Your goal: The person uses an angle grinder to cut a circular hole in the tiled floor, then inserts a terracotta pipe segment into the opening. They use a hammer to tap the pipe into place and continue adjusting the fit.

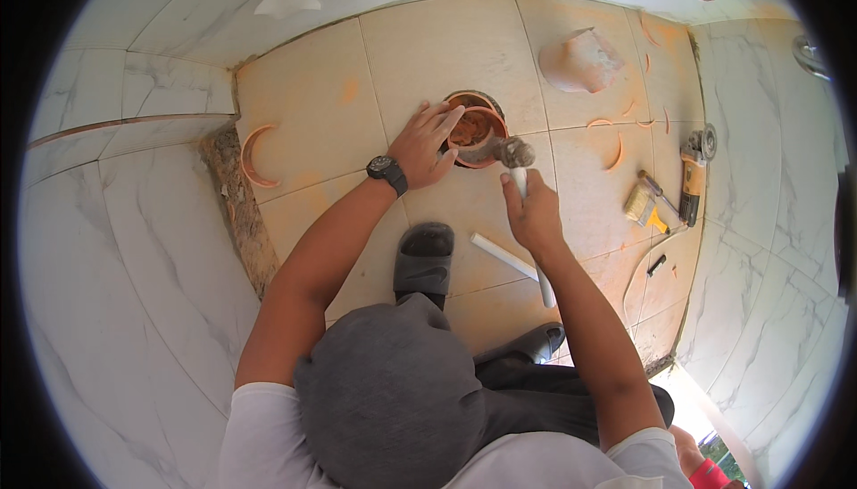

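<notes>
An orange pipe end [497,118] sits in a round hole in the tiled floor, with reddish debris inside it. My left hand [423,145], a black watch on its wrist, lies with fingers spread against the pipe's left rim. In my right hand [536,212] is a hammer [515,151] with a pale handle, gripped partway along. Its dirty head hovers over or touches the right side of the rim; which of these I cannot tell. Behind my right forearm, a white tube [500,255] rests on the floor.
A broken pipe piece [571,62] lies far right, with curved orange shards [616,151] near it. Another orange shard [253,160] is at left. By the right wall are an angle grinder [692,176], its cord, and a paintbrush [643,207]. Someone in red [709,475] shows at lower right.
</notes>
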Demonstrator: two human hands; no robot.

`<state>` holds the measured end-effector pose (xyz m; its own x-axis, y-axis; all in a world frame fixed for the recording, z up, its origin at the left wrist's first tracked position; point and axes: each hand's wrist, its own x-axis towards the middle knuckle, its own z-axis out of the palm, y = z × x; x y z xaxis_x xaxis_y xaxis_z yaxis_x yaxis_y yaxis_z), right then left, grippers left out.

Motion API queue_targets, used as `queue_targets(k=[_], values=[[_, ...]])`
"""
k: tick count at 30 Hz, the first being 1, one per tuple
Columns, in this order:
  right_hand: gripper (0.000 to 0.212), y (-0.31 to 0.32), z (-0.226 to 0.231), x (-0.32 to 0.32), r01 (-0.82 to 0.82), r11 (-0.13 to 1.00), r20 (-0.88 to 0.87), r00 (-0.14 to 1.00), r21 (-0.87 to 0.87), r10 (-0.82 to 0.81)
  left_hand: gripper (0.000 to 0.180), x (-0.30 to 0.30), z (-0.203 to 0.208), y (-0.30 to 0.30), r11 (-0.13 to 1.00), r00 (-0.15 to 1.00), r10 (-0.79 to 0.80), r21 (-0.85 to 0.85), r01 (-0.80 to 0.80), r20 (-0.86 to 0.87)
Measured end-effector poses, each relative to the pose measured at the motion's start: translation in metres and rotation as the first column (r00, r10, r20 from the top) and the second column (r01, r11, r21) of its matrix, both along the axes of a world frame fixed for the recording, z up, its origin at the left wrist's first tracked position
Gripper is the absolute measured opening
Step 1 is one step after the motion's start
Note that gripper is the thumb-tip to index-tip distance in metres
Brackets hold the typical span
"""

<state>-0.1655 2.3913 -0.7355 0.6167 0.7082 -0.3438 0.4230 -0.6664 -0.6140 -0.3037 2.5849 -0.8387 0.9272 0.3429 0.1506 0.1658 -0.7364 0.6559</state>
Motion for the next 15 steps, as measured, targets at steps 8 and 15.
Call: queue_targets(k=[8,15], values=[[0.038,-0.005,-0.011,-0.029,-0.122,0.985,-0.019,0.993,-0.124,0.121,0.074,-0.001,0.002,0.001,1.0,1.0,-0.016,0.018,0.016,-0.019],[0.038,0.002,-0.003,-0.021,-0.096,0.982,-0.08,0.993,-0.16,0.084,0.075,-0.001,0.004,0.004,0.999,0.993,-0.039,-0.027,0.036,-0.109]])
